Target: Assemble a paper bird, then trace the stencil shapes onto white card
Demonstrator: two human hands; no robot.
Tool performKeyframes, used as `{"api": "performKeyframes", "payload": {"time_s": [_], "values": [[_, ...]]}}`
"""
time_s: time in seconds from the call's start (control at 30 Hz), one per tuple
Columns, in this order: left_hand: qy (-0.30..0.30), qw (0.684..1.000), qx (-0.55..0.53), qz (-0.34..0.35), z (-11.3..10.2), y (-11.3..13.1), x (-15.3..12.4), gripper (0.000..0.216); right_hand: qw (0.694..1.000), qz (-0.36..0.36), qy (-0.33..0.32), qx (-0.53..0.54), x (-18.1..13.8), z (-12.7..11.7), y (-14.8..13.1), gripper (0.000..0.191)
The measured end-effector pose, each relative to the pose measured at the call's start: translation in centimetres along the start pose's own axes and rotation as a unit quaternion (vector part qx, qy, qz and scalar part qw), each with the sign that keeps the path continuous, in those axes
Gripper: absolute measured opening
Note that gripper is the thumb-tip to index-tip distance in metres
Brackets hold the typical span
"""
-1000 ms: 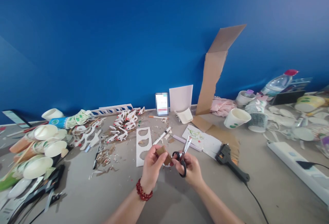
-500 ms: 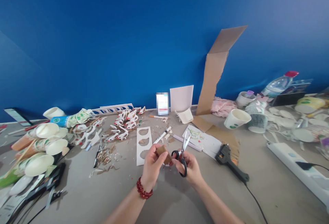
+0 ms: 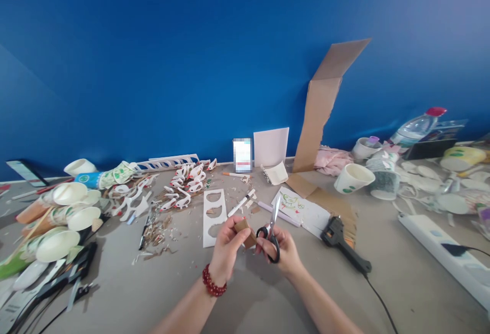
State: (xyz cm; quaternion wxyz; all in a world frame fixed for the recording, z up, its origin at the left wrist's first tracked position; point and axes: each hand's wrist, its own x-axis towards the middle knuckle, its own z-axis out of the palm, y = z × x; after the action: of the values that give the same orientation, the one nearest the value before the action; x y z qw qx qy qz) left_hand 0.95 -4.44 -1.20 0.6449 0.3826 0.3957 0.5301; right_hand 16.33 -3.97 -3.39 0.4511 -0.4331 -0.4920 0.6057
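Blue wall (image 3: 184, 68): stood behind a worktop (image 3: 168, 288) littered with scraps (image 3: 161, 232).
Cardboard piece (image 3: 250, 241): was in front of me, above the worktop, right of a white cut-out strip (image 3: 206, 219).
Slip hazard: in my judgement, a loose pinch on so small a piece could have let it twist or crease.
Blade hazard: scissors (image 3: 274, 216) carried during finger work could have nicked me if swung inward; likely cause, a divided grip.
Left hand (image 3: 226, 244): gripped the piece between thumb and fingers, arm reaching in from below.
Right hand (image 3: 283, 252): closed around the black handles, blades pointing up and away; thumb and finger met the piece's right edge.
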Motion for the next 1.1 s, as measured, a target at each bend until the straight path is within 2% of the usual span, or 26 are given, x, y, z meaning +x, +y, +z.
{"api": "performKeyframes", "payload": {"time_s": [0.27, 0.37, 0.53, 0.67, 0.9, 1.1], "values": [[0.024, 0.999, 0.032, 0.019, 0.0, 0.5, 0.0, 0.019, 1.000, -0.006, -0.017, 0.003, -0.1, -0.1, 0.2, 0.035], [0.028, 0.999, 0.022, 0.006, 0.1, 0.5, 0.0, 0.020, 1.000, -0.001, -0.019, 0.004, -0.1, 0.0, 0.2, 0.037], [-0.002, 1.000, 0.009, -0.030, 0.4, 0.3, -0.1, 0.027, 0.999, -0.010, 0.033, 0.013, 0.2, -0.2, 0.4, 0.037], [-0.002, 0.998, 0.059, -0.018, 0.6, 0.1, 0.0, 0.025, 0.997, -0.023, 0.068, 0.005, 0.4, -0.5, 0.4, 0.036], [0.025, 0.995, 0.092, -0.005, 0.3, 0.1, 0.4, 0.026, 0.988, -0.066, 0.110, -0.083, 0.5, -1.4, 0.3, 0.033], [0.037, 0.995, 0.094, 0.003, 0.1, 0.8, 0.4, 0.024, 0.961, -0.023, 0.134, -0.240, 1.8, -3.9, 0.4, 0.032]]}}
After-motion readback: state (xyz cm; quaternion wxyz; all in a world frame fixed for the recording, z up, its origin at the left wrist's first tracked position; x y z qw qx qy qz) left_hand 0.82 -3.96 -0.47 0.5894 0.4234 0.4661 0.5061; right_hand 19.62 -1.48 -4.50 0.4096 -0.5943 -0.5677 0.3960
